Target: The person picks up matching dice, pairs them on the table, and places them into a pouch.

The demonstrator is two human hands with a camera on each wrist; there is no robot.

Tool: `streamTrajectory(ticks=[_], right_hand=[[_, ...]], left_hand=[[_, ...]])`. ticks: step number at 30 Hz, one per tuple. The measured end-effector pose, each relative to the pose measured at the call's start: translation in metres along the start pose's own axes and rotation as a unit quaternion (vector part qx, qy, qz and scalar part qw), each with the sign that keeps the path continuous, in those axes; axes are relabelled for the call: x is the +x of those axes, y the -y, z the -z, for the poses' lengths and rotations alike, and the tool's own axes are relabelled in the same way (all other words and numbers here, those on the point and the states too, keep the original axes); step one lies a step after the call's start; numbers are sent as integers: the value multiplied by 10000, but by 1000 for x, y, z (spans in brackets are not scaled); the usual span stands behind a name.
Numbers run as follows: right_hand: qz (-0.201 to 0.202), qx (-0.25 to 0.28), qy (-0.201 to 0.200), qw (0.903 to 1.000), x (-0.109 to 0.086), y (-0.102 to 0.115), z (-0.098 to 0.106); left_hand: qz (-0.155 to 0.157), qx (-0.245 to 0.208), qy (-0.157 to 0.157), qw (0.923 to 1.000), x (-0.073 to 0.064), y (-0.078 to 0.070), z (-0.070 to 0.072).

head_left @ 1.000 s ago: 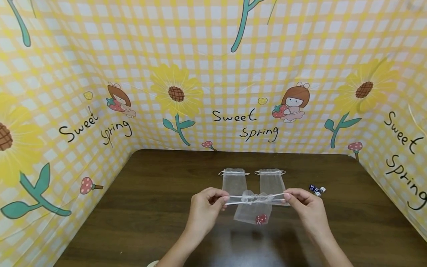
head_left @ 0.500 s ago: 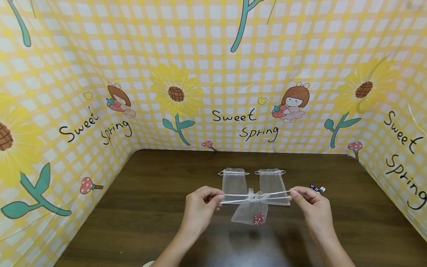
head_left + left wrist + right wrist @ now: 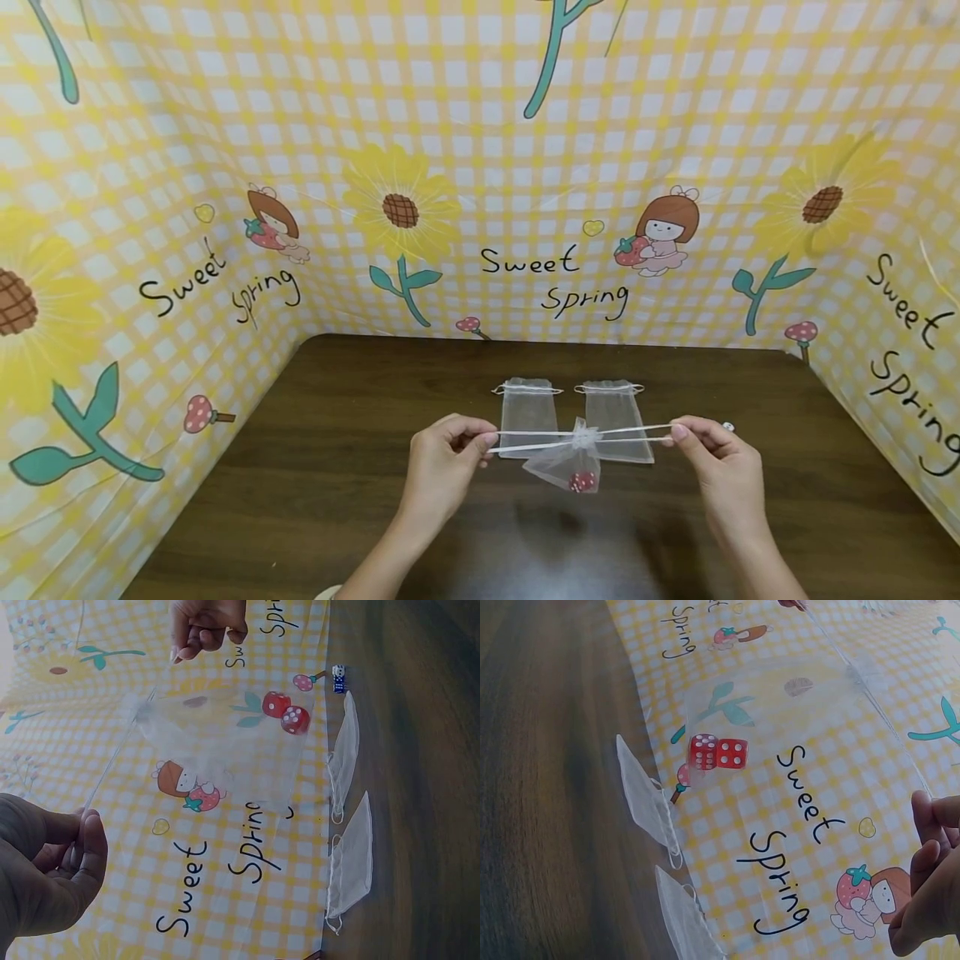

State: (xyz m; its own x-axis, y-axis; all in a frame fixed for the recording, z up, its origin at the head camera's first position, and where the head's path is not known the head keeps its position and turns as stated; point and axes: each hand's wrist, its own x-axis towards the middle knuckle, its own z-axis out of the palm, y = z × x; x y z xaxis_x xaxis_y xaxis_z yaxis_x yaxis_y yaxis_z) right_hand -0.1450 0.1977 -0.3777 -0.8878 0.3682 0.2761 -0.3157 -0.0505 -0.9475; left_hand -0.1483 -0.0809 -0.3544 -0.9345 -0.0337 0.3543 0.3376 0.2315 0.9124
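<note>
A sheer white drawstring bag (image 3: 558,467) hangs above the table between the hands, its neck gathered tight. Two red dice (image 3: 718,752) with white dots lie in its bottom corner. My left hand (image 3: 447,457) pinches one end of the white drawstring (image 3: 111,766) between thumb and forefinger. On the other side, my right hand (image 3: 718,460) pinches the opposite end the same way. The cords run taut from both hands to the bunched neck.
Two flat sheer bags, a left one (image 3: 527,412) and a right one (image 3: 611,412), lie behind on the dark wooden table (image 3: 337,492). Blue and white dice (image 3: 339,678) sit farther right, mostly hidden by the right hand in the head view. A yellow checked cloth (image 3: 510,167) walls the table.
Both hands have moved apart, drawing the cords longer. The bag's neck has bunched into a tight knot of fabric, and the bag has lifted slightly.
</note>
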Motion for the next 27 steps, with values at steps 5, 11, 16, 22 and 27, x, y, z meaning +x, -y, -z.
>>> streamTrajectory(ticks=[5, 11, 16, 22, 27], right_hand=[[77, -3, -57, 10000, 1, -1, 1], [173, 39, -13, 9998, 2, -2, 0], [409, -194, 158, 9989, 2, -4, 2], [821, -720, 382, 9933, 2, -6, 4], [918, -1055, 477, 9890, 2, -8, 6]], left_hand=[[-39, 37, -7, 10000, 0, -2, 1], [-84, 135, -83, 9998, 1, -1, 3], [-105, 317, -190, 9993, 4, 2, 5], [-61, 432, -232, 9988, 6, 5, 8], [-96, 672, -321, 9972, 7, 7, 9]])
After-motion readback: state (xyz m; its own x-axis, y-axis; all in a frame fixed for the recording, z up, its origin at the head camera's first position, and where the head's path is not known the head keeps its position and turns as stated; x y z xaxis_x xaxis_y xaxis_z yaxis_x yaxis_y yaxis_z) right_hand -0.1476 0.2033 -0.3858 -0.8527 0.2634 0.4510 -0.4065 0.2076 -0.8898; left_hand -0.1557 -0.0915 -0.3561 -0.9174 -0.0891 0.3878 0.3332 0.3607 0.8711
